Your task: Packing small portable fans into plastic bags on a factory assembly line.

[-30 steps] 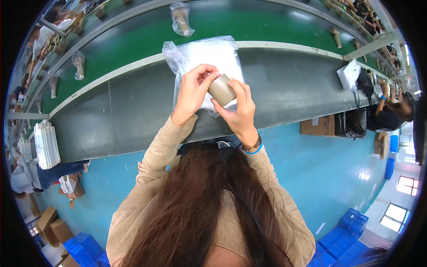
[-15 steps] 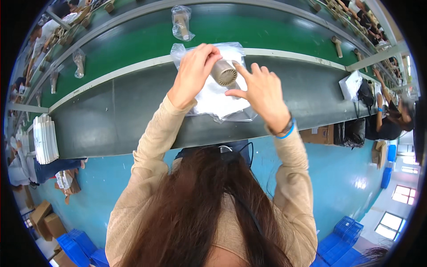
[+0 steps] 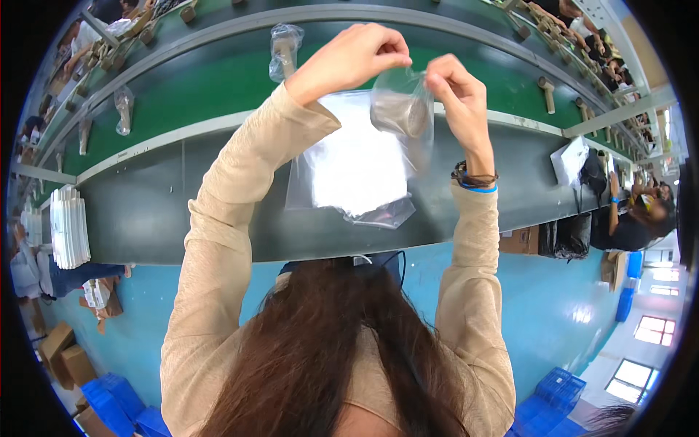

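A beige hair dryer (image 3: 406,115) hangs inside a clear plastic bag (image 3: 416,146) over the far edge of the grey bench. At the bag's mouth, the fingers of my left hand (image 3: 355,57) are pinched on its upper edge. My right hand (image 3: 459,87) grips the same bag a little to the right, thumb and fingers closed on the film. Below the bag lies a pile of clear bags with a white sheet (image 3: 355,171). Glare washes out the sheet's surface, and the dryer's handle is blurred by the film.
A green conveyor (image 3: 211,84) runs beyond the bench (image 3: 196,211), carrying a bagged hair dryer (image 3: 285,49) and an unbagged one (image 3: 546,93). Folded white stock (image 3: 69,227) stands at the bench's left end. A co-worker (image 3: 633,222) is at the right; blue crates (image 3: 550,397) sit behind.
The hair dryer was between my hands above the pile; now it hangs in the clear bag. Both hands have moved up and away, pinching the bag's mouth.
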`<state>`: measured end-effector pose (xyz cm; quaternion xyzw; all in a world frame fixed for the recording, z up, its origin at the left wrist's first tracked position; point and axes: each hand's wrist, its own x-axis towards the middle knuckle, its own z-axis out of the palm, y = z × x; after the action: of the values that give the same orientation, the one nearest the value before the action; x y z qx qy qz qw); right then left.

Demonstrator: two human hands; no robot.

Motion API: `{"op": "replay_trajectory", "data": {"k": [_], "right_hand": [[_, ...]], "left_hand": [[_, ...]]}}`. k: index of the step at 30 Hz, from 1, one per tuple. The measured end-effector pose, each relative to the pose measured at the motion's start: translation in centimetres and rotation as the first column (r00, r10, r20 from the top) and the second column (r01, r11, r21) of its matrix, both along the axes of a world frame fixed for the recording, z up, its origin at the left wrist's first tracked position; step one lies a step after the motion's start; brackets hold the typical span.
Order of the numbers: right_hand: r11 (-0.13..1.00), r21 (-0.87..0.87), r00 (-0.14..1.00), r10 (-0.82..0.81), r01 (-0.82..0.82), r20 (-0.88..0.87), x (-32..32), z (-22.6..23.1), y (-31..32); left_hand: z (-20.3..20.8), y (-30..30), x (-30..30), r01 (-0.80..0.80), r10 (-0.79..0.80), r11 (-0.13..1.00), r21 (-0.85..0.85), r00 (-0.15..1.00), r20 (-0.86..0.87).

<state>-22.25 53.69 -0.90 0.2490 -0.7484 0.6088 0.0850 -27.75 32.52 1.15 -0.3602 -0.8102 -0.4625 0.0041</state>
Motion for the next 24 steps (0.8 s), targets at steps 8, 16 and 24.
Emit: {"op": "replay_trajectory", "data": {"k": [8, 16, 24], "right_hand": [[0.786, 0.195, 0.761, -0.454, 0.587, -0.463, -7.2, -4.8, -2.8], [0.635, 0.305, 0.695, -0.561, 0.71, -0.449, -17.3, -10.3, -5.1], [0.584, 0.542, 0.792, -0.514, 0.605, -0.329, -26.5, -18.4, 3.8]], "left_hand": [[-3.0, 3.7, -10.8, -0.1, 0.097, 0.994, 0.041, 0.993, 0.068], [-12.7, 4.2, -18.3, -0.419, 0.424, 0.906, 0.066, 0.89, -0.167], [-6.1, 4.1, -1.2, -0.103, 0.14, 0.973, 0.208, 0.975, -0.171]]}}
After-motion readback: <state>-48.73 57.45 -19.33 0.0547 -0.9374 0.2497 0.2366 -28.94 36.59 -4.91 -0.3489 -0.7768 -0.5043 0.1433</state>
